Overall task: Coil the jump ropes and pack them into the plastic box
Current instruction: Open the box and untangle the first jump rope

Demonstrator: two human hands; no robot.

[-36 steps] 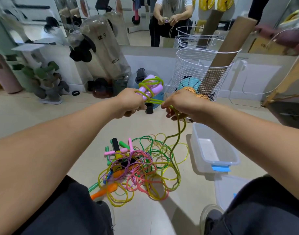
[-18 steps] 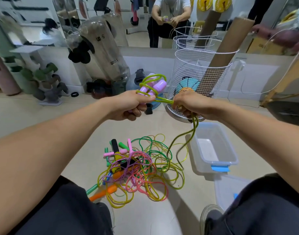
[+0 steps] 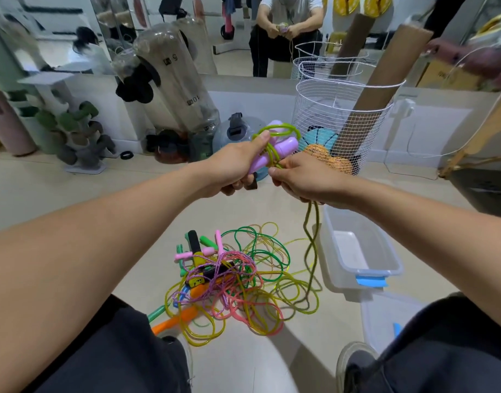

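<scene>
Numbers stand on small labels on the clear plastic tubes [image 3: 175, 80] leaning at the far edge of the floor: a "5" near the top, a "10" lower down, and a third label near the base too small to read. A cardboard box [image 3: 445, 78] at the far right carries faint print that cannot be made out. Nothing else is legible.

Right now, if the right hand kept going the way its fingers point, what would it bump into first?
The right hand points left toward the purple handles gripped by the left hand; it would likely meet those first.
</scene>
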